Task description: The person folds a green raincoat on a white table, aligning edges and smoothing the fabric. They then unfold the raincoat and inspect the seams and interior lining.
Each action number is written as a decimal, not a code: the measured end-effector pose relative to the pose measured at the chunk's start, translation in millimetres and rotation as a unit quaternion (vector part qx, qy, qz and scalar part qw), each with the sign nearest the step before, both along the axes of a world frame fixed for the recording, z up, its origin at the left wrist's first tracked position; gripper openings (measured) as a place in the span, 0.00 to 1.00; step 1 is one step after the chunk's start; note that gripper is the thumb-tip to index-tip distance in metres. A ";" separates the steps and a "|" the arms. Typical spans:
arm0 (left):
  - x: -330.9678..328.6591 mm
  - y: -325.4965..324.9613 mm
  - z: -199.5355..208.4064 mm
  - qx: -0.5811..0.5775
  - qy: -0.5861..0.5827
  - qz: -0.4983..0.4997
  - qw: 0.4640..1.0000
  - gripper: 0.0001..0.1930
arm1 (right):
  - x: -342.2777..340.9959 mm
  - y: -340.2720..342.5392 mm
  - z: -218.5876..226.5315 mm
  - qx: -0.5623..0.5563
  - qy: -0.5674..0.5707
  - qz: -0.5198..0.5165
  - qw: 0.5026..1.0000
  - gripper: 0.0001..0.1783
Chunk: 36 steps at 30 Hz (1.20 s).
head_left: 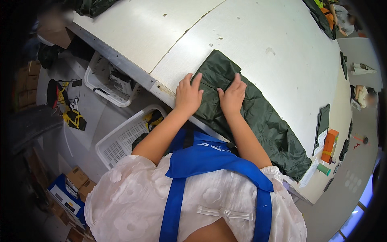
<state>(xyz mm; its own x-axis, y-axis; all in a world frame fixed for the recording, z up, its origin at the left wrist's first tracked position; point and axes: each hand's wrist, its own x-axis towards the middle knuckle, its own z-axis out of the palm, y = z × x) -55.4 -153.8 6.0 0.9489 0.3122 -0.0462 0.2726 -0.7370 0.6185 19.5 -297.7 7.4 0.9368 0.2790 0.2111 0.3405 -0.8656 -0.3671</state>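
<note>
A dark green piece of thin, crinkled fabric (262, 121) lies along the near edge of the white table. Its far left part is folded into a flat panel with a squared corner, while the right part spreads loosely toward the table's right end. On the left edge of the panel rests my left hand (188, 93), its fingers apart. My right hand (232, 96) lies on the fabric a little to the right, fingers spread and pointing away from me. Both hands press on the cloth from above, and neither grips it.
White plastic baskets (105, 141) with dark items stand on the floor at left. On the table's right side are folded green fabric (321, 125), an orange box (329, 146) and a green roll (323, 169). Another person works at the far right corner.
</note>
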 end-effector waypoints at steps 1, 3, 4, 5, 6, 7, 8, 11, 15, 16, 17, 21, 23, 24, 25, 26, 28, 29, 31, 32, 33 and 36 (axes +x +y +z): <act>5.0 8.4 11.0 -0.040 0.031 0.007 0.999 0.34 | 2.4 -2.4 3.4 -0.023 0.007 0.077 0.997 0.21; 14.3 19.4 8.7 -0.071 0.091 0.008 0.993 0.35 | 3.7 -7.7 -3.5 -0.094 0.063 0.212 0.971 0.16; 21.1 24.9 7.6 -0.086 0.120 0.007 0.989 0.36 | 4.0 -8.0 -12.5 -0.035 0.097 0.174 0.979 0.16; 25.9 30.2 0.2 -0.092 0.113 -0.009 0.989 0.34 | 4.4 -6.7 -21.1 0.023 0.130 0.135 0.982 0.15; 27.9 32.2 0.9 -0.133 0.094 -0.035 0.986 0.33 | 6.5 -3.4 -27.2 0.082 0.163 0.097 0.978 0.14; 29.0 34.0 4.3 -0.176 0.075 -0.060 0.980 0.31 | 13.1 6.3 -8.8 0.118 0.261 0.049 0.957 0.19; 29.9 35.0 8.4 -0.218 0.056 -0.084 0.971 0.30 | 18.0 15.6 11.6 0.178 0.360 -0.016 0.916 0.24; 28.5 2.0 44.3 -0.200 0.003 -0.125 0.972 0.26 | 39.7 23.7 45.9 0.234 0.607 -0.088 0.755 0.42; 13.4 -47.6 60.5 -0.200 -0.035 -0.148 0.968 0.13 | 61.3 17.6 46.4 0.114 0.583 -0.072 0.801 0.25; 7.5 -53.2 63.0 -0.168 -0.056 -0.167 0.970 0.12 | 64.7 11.5 33.3 0.148 0.579 -0.067 0.799 0.23; 0.8 -61.1 66.6 -0.136 -0.077 -0.188 0.970 0.11 | 67.3 1.0 8.0 0.182 0.573 -0.062 0.796 0.22; -27.2 -117.9 93.5 -0.302 0.055 -0.403 0.862 0.14 | 59.9 0.1 37.8 0.160 0.496 -0.001 0.853 0.19; -22.8 -162.3 89.3 -0.342 0.058 -0.478 0.807 0.17 | 55.2 -2.8 62.9 0.147 0.453 0.051 0.878 0.20; -16.3 -183.8 91.5 -0.340 0.067 -0.527 0.776 0.20 | 53.7 -7.0 88.2 0.131 0.427 0.079 0.891 0.20; -13.7 -210.5 88.4 -0.343 0.018 -0.524 0.779 0.20 | 49.9 -14.7 116.2 0.159 0.442 0.079 0.880 0.19; -14.7 -240.8 79.1 -0.348 -0.030 -0.519 0.780 0.20 | 45.1 -26.5 138.0 0.189 0.455 0.079 0.867 0.19; -13.1 -292.0 74.8 -0.369 -0.057 -0.481 0.793 0.22 | 42.9 -64.4 163.2 0.330 0.488 0.076 0.804 0.18; -12.1 -314.5 73.4 -0.386 -0.037 -0.446 0.807 0.23 | 39.9 -96.5 183.8 0.389 0.496 0.084 0.772 0.17; -17.1 -341.8 61.6 -0.162 -0.022 -0.431 0.887 0.27 | 31.8 -165.7 227.9 0.515 0.484 0.093 0.701 0.15; -18.2 -351.3 51.2 -0.056 -0.031 -0.423 0.904 0.27 | 28.1 -209.3 245.1 0.552 0.477 0.092 0.678 0.16; -13.6 -353.9 40.7 -0.010 -0.041 -0.401 0.915 0.27 | 22.3 -254.2 265.2 0.581 0.459 0.096 0.665 0.16; 8.0 -355.1 4.4 0.017 -0.064 -0.370 0.927 0.28 | 2.9 -401.9 292.1 0.621 0.384 0.107 0.675 0.17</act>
<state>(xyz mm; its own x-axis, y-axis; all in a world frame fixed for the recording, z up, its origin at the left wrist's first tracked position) -47.4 -508.9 10.3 0.9013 -0.4261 0.0786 -0.3879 -0.7128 0.5844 22.4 -699.7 299.5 0.8693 0.4800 -0.1178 -0.2944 0.3114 -0.9035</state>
